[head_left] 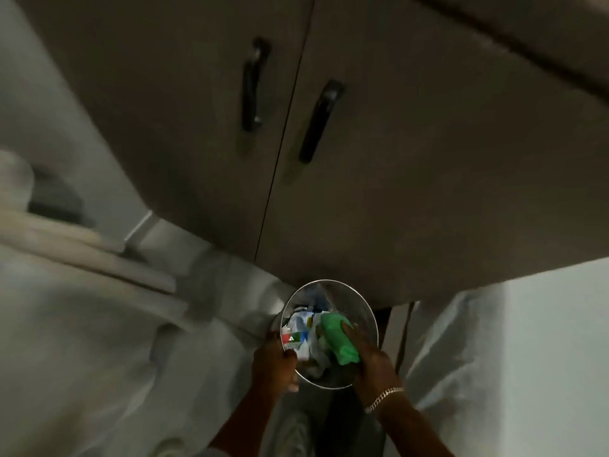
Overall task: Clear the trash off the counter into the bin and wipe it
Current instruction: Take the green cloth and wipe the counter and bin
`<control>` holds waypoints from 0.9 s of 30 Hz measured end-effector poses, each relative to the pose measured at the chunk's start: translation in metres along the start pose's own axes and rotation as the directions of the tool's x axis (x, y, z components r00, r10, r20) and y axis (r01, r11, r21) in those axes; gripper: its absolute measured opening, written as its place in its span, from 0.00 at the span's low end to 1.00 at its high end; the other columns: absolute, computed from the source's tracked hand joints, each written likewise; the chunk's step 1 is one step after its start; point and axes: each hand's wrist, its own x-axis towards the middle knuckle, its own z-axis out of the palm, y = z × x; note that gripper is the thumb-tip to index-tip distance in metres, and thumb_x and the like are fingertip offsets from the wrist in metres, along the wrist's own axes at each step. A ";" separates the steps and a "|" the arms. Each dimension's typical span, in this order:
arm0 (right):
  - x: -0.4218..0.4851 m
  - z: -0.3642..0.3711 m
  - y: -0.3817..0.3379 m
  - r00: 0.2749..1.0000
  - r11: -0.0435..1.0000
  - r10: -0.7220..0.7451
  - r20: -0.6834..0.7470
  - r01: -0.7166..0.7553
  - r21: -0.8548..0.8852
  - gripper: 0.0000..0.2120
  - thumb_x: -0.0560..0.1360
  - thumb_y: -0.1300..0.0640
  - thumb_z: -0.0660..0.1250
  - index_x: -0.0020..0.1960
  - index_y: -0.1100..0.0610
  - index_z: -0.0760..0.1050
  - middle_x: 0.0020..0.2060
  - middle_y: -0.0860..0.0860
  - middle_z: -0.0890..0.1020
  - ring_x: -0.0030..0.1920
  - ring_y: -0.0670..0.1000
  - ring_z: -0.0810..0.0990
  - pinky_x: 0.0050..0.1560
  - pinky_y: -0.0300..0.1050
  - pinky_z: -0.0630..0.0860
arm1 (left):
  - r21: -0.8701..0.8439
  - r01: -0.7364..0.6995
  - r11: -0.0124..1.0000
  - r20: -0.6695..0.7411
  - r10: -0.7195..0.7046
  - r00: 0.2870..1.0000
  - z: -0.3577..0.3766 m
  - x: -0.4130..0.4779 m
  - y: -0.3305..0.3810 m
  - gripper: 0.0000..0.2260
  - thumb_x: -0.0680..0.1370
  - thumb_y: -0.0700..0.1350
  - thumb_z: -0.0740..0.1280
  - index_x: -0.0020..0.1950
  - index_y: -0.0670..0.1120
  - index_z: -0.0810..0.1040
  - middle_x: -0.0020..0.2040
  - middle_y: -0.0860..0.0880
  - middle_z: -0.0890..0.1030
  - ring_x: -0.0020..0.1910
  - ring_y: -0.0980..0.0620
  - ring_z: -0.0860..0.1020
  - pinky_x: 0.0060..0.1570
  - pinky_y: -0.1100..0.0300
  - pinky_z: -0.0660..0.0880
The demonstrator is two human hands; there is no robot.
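A small round bin [359,301] with a shiny metal rim stands on the floor below the cabinet. Inside lies crumpled trash [304,328]: white paper and wrappers with blue, red and green print. My left hand [275,361] grips the bin's near-left rim. My right hand [374,361] reaches into the bin from the right and holds a crumpled bright green piece [339,341] over the trash. A chain bracelet sits on my right wrist. The counter top is out of view.
Two grey cabinet doors [395,192] with black handles [318,122] rise right behind the bin. A white toilet [82,252] stands at the left, blurred. A pale wall or panel [543,341] stands at the right. A dark cord hangs beside the bin's right side.
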 end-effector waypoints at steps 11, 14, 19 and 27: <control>0.024 0.069 0.042 0.987 0.999 -0.023 -0.158 0.027 0.023 0.31 0.70 0.65 0.66 0.72 0.59 0.64 0.67 0.57 0.75 0.65 0.56 0.76 0.65 0.44 0.69 | -0.062 0.051 0.997 0.004 -0.051 0.999 0.035 0.072 -0.057 0.21 0.76 0.47 0.68 0.69 0.48 0.70 0.57 0.37 0.83 0.52 0.37 0.83 0.56 0.46 0.80; 0.003 0.053 -0.004 0.979 0.991 -0.124 -0.159 0.132 0.037 0.29 0.69 0.62 0.63 0.70 0.58 0.65 0.67 0.55 0.74 0.67 0.56 0.73 0.67 0.45 0.68 | -0.137 0.140 0.981 0.075 -0.130 0.989 0.001 0.041 -0.038 0.21 0.80 0.54 0.60 0.69 0.45 0.73 0.66 0.39 0.78 0.65 0.39 0.76 0.64 0.50 0.74; -0.055 0.036 -0.147 0.919 0.917 -0.378 -0.109 0.388 0.090 0.31 0.69 0.65 0.65 0.71 0.61 0.64 0.72 0.54 0.66 0.74 0.54 0.64 0.74 0.43 0.59 | -0.620 0.113 0.776 0.096 -0.068 0.993 -0.112 -0.086 0.017 0.08 0.79 0.47 0.66 0.51 0.45 0.81 0.55 0.36 0.84 0.50 0.39 0.83 0.42 0.49 0.82; -0.100 0.003 -0.410 0.967 0.420 -0.156 0.202 -0.120 0.900 0.22 0.70 0.70 0.65 0.62 0.55 0.73 0.56 0.61 0.80 0.50 0.59 0.81 0.45 0.53 0.79 | -0.757 -0.379 0.532 -0.363 0.141 0.921 -0.341 -0.230 0.049 0.10 0.77 0.34 0.64 0.57 0.39 0.80 0.51 0.39 0.86 0.49 0.41 0.85 0.45 0.49 0.83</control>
